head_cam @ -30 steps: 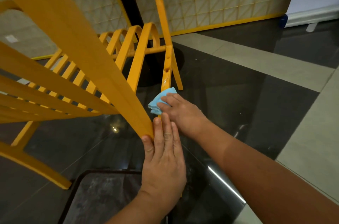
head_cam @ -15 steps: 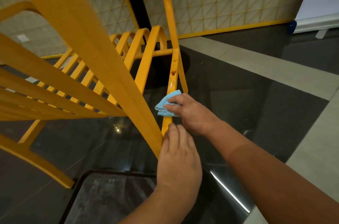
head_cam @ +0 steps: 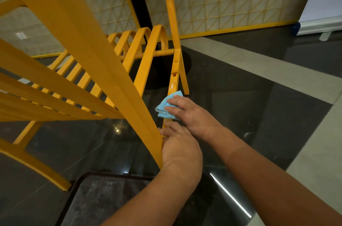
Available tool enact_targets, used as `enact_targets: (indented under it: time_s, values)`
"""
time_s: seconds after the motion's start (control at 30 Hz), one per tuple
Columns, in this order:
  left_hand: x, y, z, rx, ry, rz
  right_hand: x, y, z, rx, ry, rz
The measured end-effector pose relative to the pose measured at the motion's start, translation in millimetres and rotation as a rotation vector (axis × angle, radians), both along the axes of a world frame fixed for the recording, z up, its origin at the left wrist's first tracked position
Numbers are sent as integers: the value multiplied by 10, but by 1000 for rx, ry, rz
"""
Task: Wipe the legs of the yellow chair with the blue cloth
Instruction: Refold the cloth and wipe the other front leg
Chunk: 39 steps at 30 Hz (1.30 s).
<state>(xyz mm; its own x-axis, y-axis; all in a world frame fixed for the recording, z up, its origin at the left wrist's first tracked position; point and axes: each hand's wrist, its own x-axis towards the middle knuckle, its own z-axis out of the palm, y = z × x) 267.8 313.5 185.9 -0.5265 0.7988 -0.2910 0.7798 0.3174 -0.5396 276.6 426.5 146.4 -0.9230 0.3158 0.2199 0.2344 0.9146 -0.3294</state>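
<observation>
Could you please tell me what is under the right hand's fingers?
The bunched blue cloth, held by the right hand against a thin yellow chair leg. The cloth and hand cover that stretch of leg, and the thumb is hidden.

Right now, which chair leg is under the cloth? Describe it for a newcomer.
Find the yellow chair filling the left, then its right edge near the dark floor. The narrow leg there has the right hand holding the blue cloth against it. Only it shows small holes and chipped paint.
</observation>
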Motion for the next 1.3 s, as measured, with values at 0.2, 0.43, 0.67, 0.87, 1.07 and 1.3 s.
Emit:
enact_targets:
  time_s: [0.2, 0.43, 0.67, 0.87, 1.07, 1.3]
  values:
    - [-48, 40, -87, -45, 57, -38, 67, -34, -36, -91, 76, -1]
    - [-10, 23, -30, 20, -5, 2, 19, -10, 11, 19, 26, 12]
    - [6, -21, -14, 23, -31, 12, 28, -44, 51, 53, 35, -30]
    - [25, -22, 5, -1, -13, 5, -76, -20, 260, 106, -79, 10]
    - [21, -38, -11, 19, -35, 4, -87, -109, 336, 66, -118, -78]
    - [35, -52, -4, -7, -12, -11, -157, -27, 393, 72, -142, -40]
